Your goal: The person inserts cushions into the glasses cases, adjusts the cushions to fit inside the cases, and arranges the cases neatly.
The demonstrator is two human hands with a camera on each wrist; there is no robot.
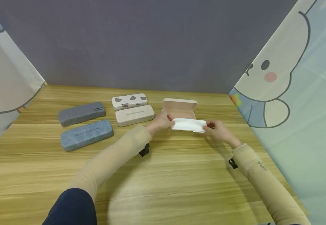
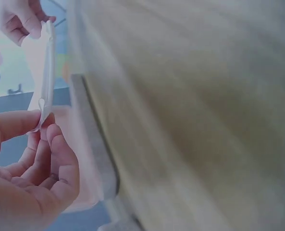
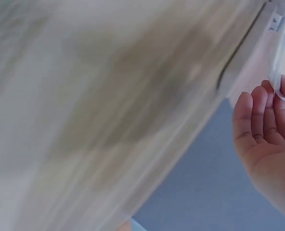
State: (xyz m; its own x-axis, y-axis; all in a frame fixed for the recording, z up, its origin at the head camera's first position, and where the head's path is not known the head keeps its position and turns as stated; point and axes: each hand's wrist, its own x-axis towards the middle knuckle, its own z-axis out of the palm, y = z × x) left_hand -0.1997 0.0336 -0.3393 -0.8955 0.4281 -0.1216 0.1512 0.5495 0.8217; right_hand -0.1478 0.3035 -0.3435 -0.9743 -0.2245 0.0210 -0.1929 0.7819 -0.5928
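A folded white cloth (image 1: 188, 125) is stretched between both hands, above the table and in front of an open pink glasses case (image 1: 180, 104). My left hand (image 1: 162, 120) pinches its left end between thumb and fingers. At the other end, my right hand (image 1: 218, 129) pinches the cloth the same way. The left wrist view shows layered folds along the edge of the cloth (image 2: 46, 72), with the case (image 2: 80, 159) behind the fingers. The case has its lid raised at the back, and the cloth hides its front part.
Left of the hands lie several closed glasses cases: a cream one (image 1: 135, 115), a white one with bear prints (image 1: 130, 101), a grey one (image 1: 81, 113) and a blue one (image 1: 87, 135). A grey wall (image 1: 140, 47) stands behind the wooden table (image 1: 163, 187); a printed curtain (image 1: 300, 134) hangs at right.
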